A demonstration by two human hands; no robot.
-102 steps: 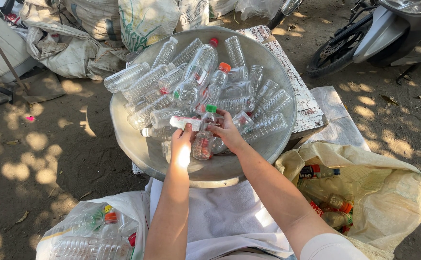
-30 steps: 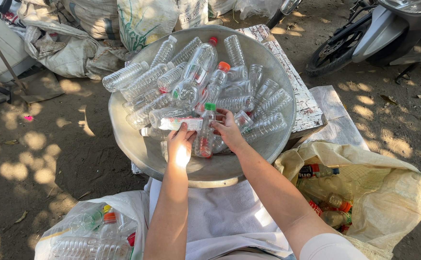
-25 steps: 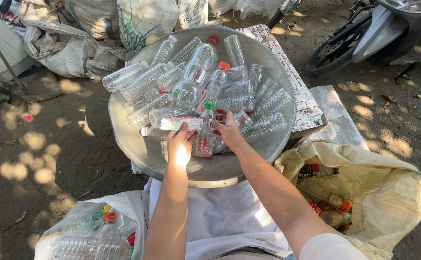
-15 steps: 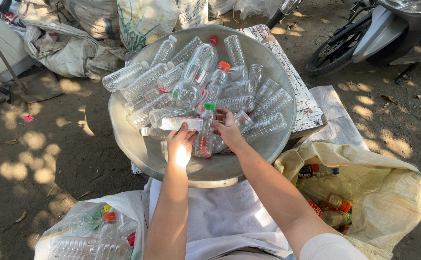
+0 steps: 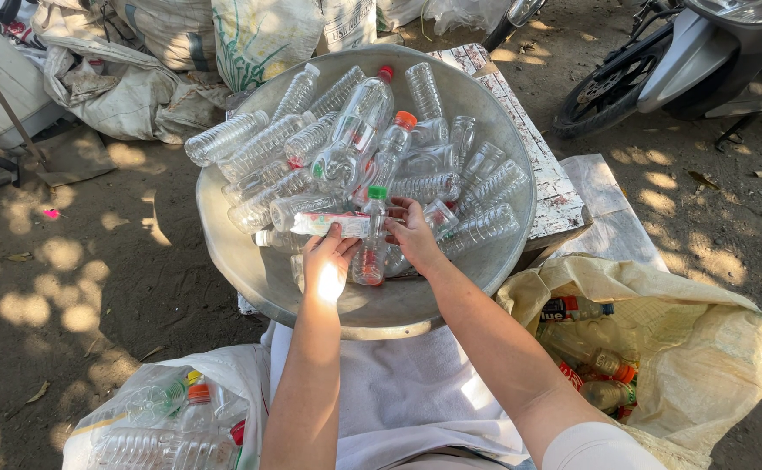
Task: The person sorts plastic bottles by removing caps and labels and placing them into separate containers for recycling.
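Inside the metal basin (image 5: 250,261), left hand (image 5: 327,265) pinches a bottle label (image 5: 333,224); right hand (image 5: 414,233) grips a green-capped bottle (image 5: 372,239), fingers partly hidden

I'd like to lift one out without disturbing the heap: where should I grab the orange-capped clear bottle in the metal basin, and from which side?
Probably by its neck, just under the orange cap, coming from above. The orange-capped bottle lies tilted on top of the pile in the metal basin, cap end raised and clear, while neighbouring bottles crowd its body.
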